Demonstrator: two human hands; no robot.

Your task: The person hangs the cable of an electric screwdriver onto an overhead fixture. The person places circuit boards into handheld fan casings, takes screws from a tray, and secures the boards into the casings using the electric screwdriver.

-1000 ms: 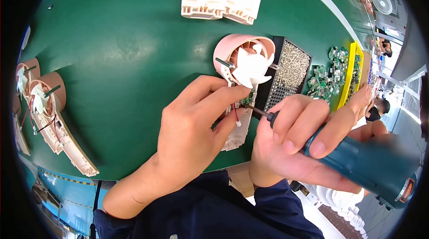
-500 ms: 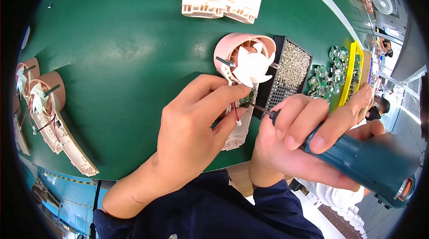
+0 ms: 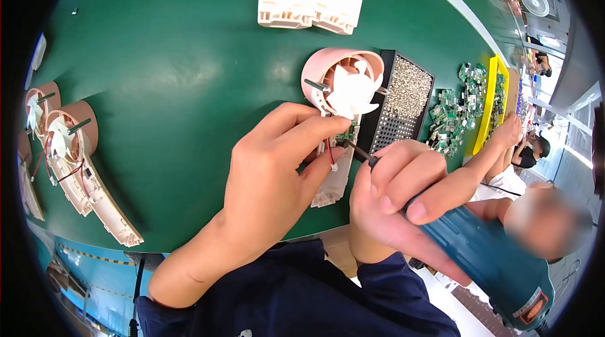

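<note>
Pointing with its round pink end away from the person, the fan unit point(image 3: 316, 71) is held by the left hand point(image 3: 268, 154) at the near middle of the green table point(image 3: 189, 116). Its long axis is run from the ring back toward the person's body, and its white fan blades point(image 3: 353, 92) are turned up to view. The handle is gripped with forefinger and thumb set apart, the forefinger laid beside a small circuit board point(image 3: 351, 129); the other left fingers are hidden. By the thumb, a white connector point(image 3: 334, 167) is hung on red and black leads. A teal electric screwdriver point(image 3: 485, 255) is wrapped by the curled fingers of the right hand point(image 3: 394, 211), its long axis slanted from lower right to upper left. Its thin bit point(image 3: 359, 150) is aimed at the board area of the handle; whether a screw is engaged cannot be told. Just right of the ring, a black tray point(image 3: 373, 127) is filled with small screws point(image 3: 408, 88). Beyond it, loose circuit boards point(image 3: 450, 113) are heaped beside a yellow bin point(image 3: 484, 132).
</note>
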